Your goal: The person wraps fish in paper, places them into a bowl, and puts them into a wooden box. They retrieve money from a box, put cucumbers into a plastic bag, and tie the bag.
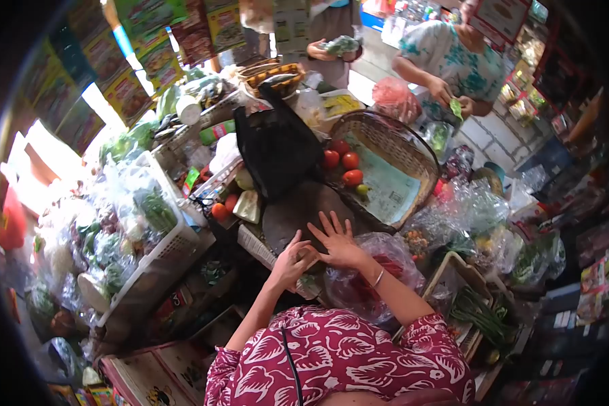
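Left hand [295,262], right hand [340,245] by one grey slab [284,220]; four red tomatoes [350,160], one basket [423,159].

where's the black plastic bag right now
In the head view, the black plastic bag sits slightly left of centre, just left of the wicker basket holding tomatoes, beyond the left hand and right hand.

The wicker basket [418,147] looks woven and rough; the bag [277,152] is black, matt and soft-looking; the tomatoes [352,178] are smooth and glossy; the clear plastic wrapping [463,213] is crinkled and shiny; the crate [157,247] is white plastic; the patterned shirt [338,352] is matt cloth.
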`<state>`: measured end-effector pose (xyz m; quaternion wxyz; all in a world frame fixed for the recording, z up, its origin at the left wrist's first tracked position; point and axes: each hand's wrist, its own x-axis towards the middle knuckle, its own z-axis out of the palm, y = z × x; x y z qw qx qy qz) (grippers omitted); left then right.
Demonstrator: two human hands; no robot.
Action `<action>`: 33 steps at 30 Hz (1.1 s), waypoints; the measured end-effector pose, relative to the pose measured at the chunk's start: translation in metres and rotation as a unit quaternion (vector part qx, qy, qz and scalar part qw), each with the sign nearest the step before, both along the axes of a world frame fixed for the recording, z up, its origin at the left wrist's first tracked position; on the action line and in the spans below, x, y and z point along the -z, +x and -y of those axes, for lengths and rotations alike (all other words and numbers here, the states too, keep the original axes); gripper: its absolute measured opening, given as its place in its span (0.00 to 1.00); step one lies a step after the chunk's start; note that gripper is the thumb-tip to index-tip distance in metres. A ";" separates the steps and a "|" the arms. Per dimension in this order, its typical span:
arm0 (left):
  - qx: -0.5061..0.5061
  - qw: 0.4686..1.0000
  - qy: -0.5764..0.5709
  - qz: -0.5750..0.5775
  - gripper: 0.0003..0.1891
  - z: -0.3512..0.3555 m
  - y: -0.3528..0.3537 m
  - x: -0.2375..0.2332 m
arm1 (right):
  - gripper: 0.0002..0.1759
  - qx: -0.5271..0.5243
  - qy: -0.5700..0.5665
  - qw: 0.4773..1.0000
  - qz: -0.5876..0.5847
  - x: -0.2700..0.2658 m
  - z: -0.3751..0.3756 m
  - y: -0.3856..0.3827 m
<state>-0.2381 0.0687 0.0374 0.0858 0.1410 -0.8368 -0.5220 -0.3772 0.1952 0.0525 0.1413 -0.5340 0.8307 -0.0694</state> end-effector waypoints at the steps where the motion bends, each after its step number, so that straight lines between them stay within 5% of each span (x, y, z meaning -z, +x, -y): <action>1: -0.001 1.000 0.021 -0.001 0.22 0.001 -0.001 0.001 | 0.45 -0.003 -0.003 1.000 0.007 0.000 0.000 0.000; 12: -0.010 0.991 0.134 0.022 0.19 0.001 -0.001 -0.001 | 0.45 0.005 -0.043 0.998 0.038 0.004 -0.001 -0.003; 15: -0.002 0.986 0.163 -0.027 0.24 0.013 -0.004 0.052 | 0.46 0.001 -0.042 0.999 0.027 0.005 0.000 -0.004; 18: 0.015 0.950 0.312 -0.018 0.27 0.016 0.003 0.024 | 0.47 0.001 -0.038 0.999 0.020 0.004 0.001 -0.003; 21: -0.115 0.869 0.473 0.089 0.23 0.008 0.009 -0.033 | 0.47 -0.002 -0.040 0.998 0.040 0.000 0.001 -0.002; 22: -0.150 0.859 0.480 0.092 0.22 0.018 0.006 -0.005 | 0.48 0.004 -0.045 0.998 0.049 0.000 0.000 -0.002; 23: -0.078 0.854 0.514 0.021 0.23 0.022 0.007 -0.004 | 0.48 -0.001 -0.040 0.998 0.056 0.001 0.001 -0.003; 25: -0.092 0.757 0.643 -0.067 0.23 0.024 0.003 -0.014 | 0.48 0.008 -0.038 0.998 0.046 0.003 0.001 -0.003; 29: -0.146 0.747 0.636 -0.126 0.23 0.045 -0.004 -0.041 | 0.44 -0.007 -0.052 0.992 0.115 -0.008 -0.003 -0.010; 30: -0.142 0.748 0.632 -0.148 0.23 0.054 -0.007 -0.044 | 0.32 -0.014 -0.143 0.989 0.046 -0.001 -0.005 -0.015; 31: -0.137 0.748 0.627 -0.169 0.22 0.062 -0.010 -0.046 | 0.32 -0.016 -0.140 0.989 0.049 -0.007 -0.006 -0.023; 33: -0.176 0.744 0.622 -0.169 0.22 0.072 -0.016 -0.064 | 0.17 0.103 -0.186 0.938 0.274 -0.029 -0.005 -0.044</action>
